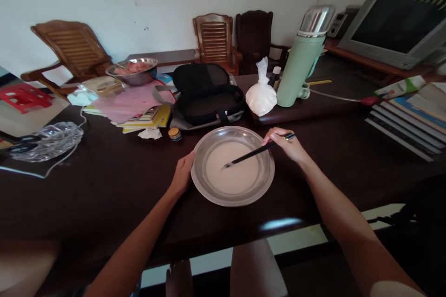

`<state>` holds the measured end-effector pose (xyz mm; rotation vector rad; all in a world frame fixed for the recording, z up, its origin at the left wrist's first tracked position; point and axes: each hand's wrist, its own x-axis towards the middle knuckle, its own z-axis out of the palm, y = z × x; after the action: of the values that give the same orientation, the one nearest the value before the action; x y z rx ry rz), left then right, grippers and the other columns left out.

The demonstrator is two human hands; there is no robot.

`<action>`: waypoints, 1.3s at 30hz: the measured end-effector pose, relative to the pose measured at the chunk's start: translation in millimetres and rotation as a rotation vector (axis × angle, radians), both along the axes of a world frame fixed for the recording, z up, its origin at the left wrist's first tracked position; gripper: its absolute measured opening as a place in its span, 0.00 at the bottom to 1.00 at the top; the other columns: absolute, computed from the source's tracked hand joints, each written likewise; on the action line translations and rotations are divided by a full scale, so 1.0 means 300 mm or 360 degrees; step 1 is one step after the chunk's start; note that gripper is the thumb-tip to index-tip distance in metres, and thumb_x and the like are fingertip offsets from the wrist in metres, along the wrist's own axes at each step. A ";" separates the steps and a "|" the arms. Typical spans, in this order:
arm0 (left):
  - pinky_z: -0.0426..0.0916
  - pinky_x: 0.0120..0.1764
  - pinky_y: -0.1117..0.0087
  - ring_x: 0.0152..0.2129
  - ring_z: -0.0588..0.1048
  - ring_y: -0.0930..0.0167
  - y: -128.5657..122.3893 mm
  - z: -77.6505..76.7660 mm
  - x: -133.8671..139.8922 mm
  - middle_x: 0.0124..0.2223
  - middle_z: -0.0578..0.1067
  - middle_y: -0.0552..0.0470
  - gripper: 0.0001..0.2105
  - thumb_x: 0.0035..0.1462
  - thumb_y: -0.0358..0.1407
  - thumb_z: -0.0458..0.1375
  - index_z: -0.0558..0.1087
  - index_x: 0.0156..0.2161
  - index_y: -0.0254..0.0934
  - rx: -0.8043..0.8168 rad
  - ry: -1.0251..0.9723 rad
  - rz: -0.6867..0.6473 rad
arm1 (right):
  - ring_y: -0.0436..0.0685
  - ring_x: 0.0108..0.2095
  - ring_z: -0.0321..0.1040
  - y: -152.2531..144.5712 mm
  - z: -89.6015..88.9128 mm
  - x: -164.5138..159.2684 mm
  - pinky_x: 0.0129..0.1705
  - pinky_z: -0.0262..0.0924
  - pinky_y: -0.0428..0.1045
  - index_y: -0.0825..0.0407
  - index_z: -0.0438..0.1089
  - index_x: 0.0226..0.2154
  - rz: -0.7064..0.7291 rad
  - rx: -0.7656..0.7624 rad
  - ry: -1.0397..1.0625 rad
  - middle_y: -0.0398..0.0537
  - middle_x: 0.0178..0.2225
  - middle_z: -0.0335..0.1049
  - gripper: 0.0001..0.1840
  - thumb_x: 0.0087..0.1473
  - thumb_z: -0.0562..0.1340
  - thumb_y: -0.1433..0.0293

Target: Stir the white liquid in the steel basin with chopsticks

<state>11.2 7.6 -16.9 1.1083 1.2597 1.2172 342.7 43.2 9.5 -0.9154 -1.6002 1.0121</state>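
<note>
A round metal basin [198, 181] stands on the dark table, with a milky white liquid [240, 176] in its bottom. My left hand [183, 171] grips the basin's left rim, its thumb side against the edge. In my right hand [284, 144], over the right rim, is a pair of black chopsticks [252, 152], held slantwise. Their whitish tips dip into the liquid near the basin's middle. Behind the basin sits a tied plastic bag of white powder [262, 97]. A small jar with a yellowish lid [174, 134] is beyond the left rim.
Behind the basin lies an open black case [209, 97]. A green thermos [300, 67] stands at back right; stacked books [411, 120] lie far right. To the left are a metal bowl of pinkish meat [148, 74], a glass dish [62, 141] and a white cable [47, 174].
</note>
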 end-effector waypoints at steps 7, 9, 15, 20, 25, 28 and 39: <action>0.57 0.22 0.73 0.20 0.61 0.73 0.001 -0.002 -0.002 0.21 0.66 0.57 0.22 0.49 0.54 0.61 0.70 0.23 0.35 -0.0018 0.0014 -0.0007 | 0.54 0.26 0.74 0.006 -0.004 0.007 0.33 0.67 0.49 0.50 0.76 0.27 -0.0025 -0.0065 0.0137 0.44 0.23 0.76 0.17 0.56 0.64 0.55; 0.56 0.22 0.74 0.19 0.60 0.74 0.001 -0.004 -0.003 0.20 0.65 0.57 0.23 0.49 0.55 0.61 0.69 0.22 0.35 -0.0018 0.0016 0.0003 | 0.55 0.29 0.75 0.004 -0.003 0.004 0.36 0.67 0.50 0.51 0.77 0.27 -0.0010 -0.0011 0.0039 0.46 0.26 0.77 0.18 0.56 0.63 0.54; 0.55 0.22 0.74 0.19 0.60 0.74 0.004 -0.011 -0.007 0.20 0.65 0.57 0.22 0.50 0.54 0.60 0.69 0.22 0.35 0.0002 0.0025 -0.0027 | 0.54 0.25 0.74 0.004 0.000 0.002 0.32 0.67 0.49 0.50 0.75 0.27 -0.0076 -0.0061 0.0167 0.43 0.22 0.75 0.17 0.55 0.64 0.54; 0.55 0.22 0.74 0.19 0.58 0.75 0.005 -0.012 -0.004 0.19 0.64 0.58 0.22 0.50 0.54 0.61 0.68 0.22 0.35 0.0008 -0.0019 -0.0023 | 0.55 0.30 0.75 0.002 0.001 -0.004 0.36 0.68 0.50 0.50 0.77 0.27 -0.0042 -0.0013 0.0037 0.46 0.27 0.78 0.18 0.55 0.64 0.53; 0.55 0.22 0.74 0.19 0.59 0.75 0.002 -0.005 0.003 0.19 0.64 0.58 0.22 0.48 0.54 0.61 0.68 0.21 0.35 -0.0003 -0.0013 -0.0010 | 0.53 0.25 0.74 0.004 -0.006 0.003 0.32 0.66 0.48 0.50 0.76 0.27 -0.0015 -0.0091 0.0185 0.43 0.22 0.76 0.16 0.56 0.64 0.56; 0.55 0.22 0.74 0.19 0.58 0.75 0.001 0.005 0.007 0.19 0.63 0.58 0.23 0.48 0.55 0.61 0.68 0.21 0.35 -0.0008 -0.0003 0.0001 | 0.54 0.29 0.76 0.004 -0.006 0.001 0.34 0.67 0.48 0.50 0.77 0.28 0.0036 -0.0084 0.0088 0.45 0.26 0.78 0.16 0.56 0.64 0.55; 0.55 0.21 0.73 0.19 0.59 0.74 0.000 0.005 0.004 0.19 0.64 0.58 0.22 0.48 0.54 0.62 0.68 0.21 0.35 -0.0020 0.0005 0.0013 | 0.55 0.29 0.76 0.002 -0.003 -0.002 0.35 0.68 0.49 0.50 0.77 0.28 -0.0014 -0.0070 0.0071 0.45 0.26 0.78 0.17 0.54 0.65 0.53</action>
<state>12.4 7.6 -15.5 1.0973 1.2735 1.2125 342.0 43.9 8.5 -0.9231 -1.5410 1.0582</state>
